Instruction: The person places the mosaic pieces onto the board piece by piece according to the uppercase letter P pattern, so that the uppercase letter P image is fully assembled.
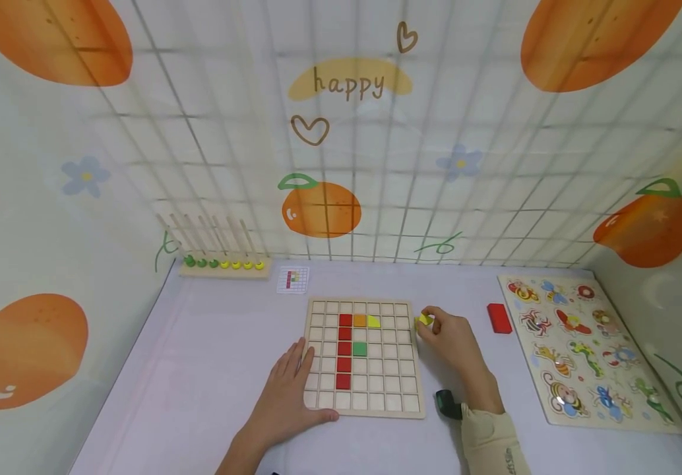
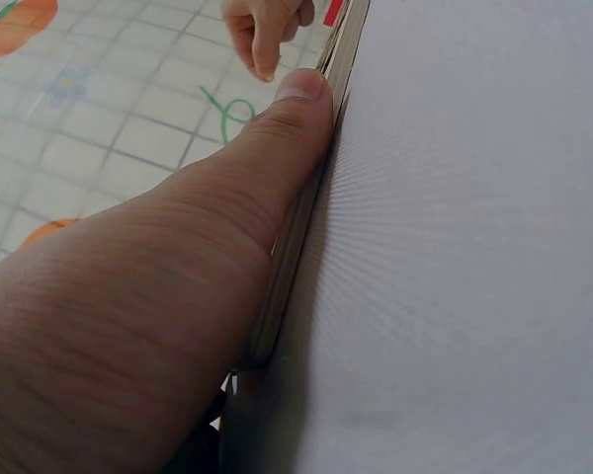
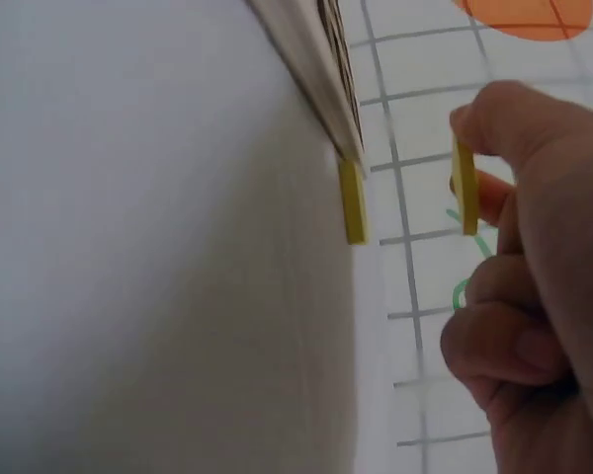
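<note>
A wooden grid board (image 1: 376, 410) lies on the table. Several red squares (image 1: 343, 364) form a column in it, with an orange square (image 1: 360, 320), a cut-cornered yellow piece (image 1: 373, 322) and a green square (image 1: 359, 349) to their right. My left hand (image 1: 286, 394) rests along the board's left side, fingers extended, thumb (image 2: 277, 133) against the front edge. Just off the board's right side, my right hand (image 1: 455, 335) pinches a small yellow tile (image 3: 465, 188) between thumb and finger, lifted above the table. A second yellow tile (image 3: 353, 202) stands by the board's edge.
A red block (image 1: 499, 318) and an insect puzzle board (image 1: 545, 390) lie to the right. At the back left are a peg rack (image 1: 225, 272) with green and yellow beads and a small pattern card (image 1: 293, 280). A patterned curtain (image 1: 376, 152) hangs behind.
</note>
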`<move>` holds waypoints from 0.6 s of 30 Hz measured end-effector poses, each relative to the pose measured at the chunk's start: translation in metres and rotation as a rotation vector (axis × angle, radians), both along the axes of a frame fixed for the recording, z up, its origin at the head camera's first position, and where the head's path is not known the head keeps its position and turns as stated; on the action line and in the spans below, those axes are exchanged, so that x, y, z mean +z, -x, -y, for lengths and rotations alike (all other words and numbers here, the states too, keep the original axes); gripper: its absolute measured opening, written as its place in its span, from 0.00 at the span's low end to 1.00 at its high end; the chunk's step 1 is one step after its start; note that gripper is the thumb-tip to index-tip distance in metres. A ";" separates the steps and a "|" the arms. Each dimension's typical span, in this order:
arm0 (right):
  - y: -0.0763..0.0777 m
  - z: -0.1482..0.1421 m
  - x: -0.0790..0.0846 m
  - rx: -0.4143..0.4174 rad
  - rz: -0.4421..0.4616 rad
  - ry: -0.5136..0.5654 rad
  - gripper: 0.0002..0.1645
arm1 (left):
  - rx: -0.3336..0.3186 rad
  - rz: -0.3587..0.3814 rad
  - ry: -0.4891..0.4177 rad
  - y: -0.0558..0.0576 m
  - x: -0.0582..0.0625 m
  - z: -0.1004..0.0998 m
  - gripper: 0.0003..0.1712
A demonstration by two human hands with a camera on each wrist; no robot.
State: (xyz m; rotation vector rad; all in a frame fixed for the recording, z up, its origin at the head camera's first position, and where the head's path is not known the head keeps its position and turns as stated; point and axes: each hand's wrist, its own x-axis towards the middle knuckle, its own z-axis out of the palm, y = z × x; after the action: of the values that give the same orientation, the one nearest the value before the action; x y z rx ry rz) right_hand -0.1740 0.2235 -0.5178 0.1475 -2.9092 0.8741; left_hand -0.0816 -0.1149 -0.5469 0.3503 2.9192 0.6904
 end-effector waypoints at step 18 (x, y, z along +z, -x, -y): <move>-0.010 0.033 0.008 0.169 0.036 -0.019 0.17 | -0.003 -0.019 0.007 -0.001 0.000 0.000 0.77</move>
State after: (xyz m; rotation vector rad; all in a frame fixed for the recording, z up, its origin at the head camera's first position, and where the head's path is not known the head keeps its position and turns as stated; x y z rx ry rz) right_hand -0.1642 0.1910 -0.5098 0.3878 -2.9734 0.8807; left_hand -0.0804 -0.1148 -0.5467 0.3627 2.9376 0.6803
